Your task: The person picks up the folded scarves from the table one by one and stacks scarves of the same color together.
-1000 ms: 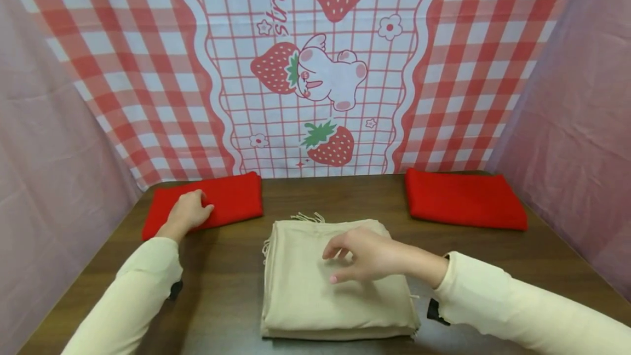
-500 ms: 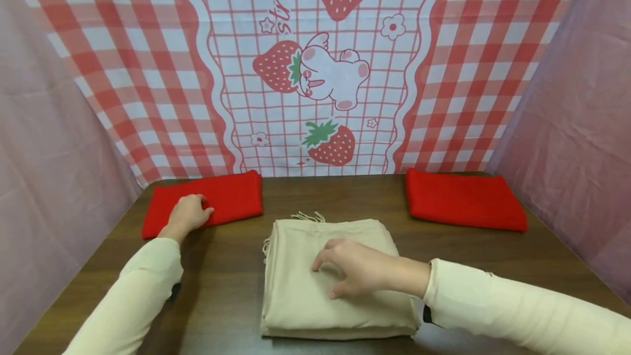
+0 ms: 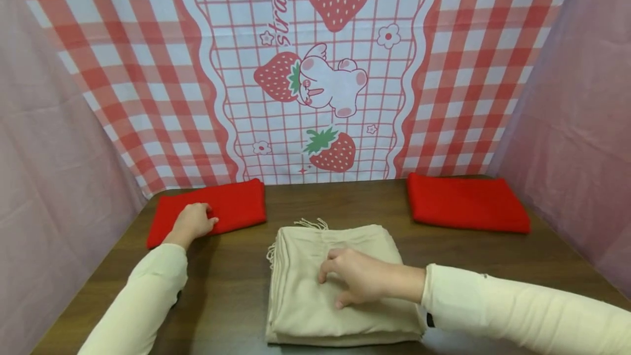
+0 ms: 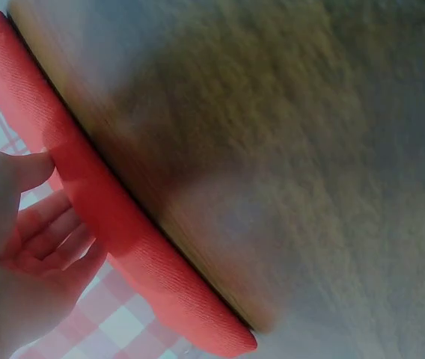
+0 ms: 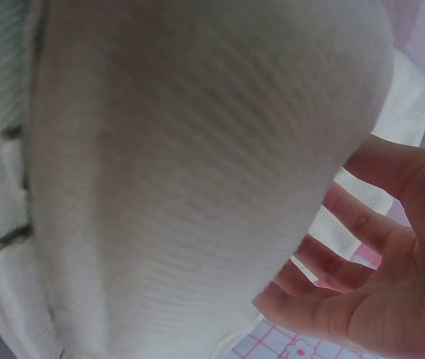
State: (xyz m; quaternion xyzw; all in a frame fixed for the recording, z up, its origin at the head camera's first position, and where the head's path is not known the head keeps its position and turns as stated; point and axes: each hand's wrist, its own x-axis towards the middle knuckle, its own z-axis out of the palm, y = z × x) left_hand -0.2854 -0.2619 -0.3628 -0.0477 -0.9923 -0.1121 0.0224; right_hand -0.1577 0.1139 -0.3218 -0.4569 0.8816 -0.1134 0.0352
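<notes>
A beige folded scarf (image 3: 300, 300) with fringe at its far and left edges lies at the front middle of the table. My right hand (image 3: 362, 277) rests its fingertips on its top, thumb and fingers spread apart and bent. In the right wrist view, the same hand (image 5: 370, 254) touches the beige fabric, which hides some fingertips. My left hand (image 3: 192, 222) rests on a red folded cloth (image 3: 239, 204) at the back left. From the left wrist, the thumb and loosely bent fingers of this hand (image 4: 33, 239) touch the cloth's upper side without gripping it.
A second red folded cloth (image 3: 465, 201) lies at the back right of the brown wooden table (image 3: 231, 284). Behind the table hangs a checked strawberry-print curtain (image 3: 315, 81), and pink drapes (image 3: 562, 125) close in both sides.
My right hand has come down and slightly left onto the beige scarf, whose top now shows soft creases. The left hand stays on the red cloth. The head view has shifted slightly.
</notes>
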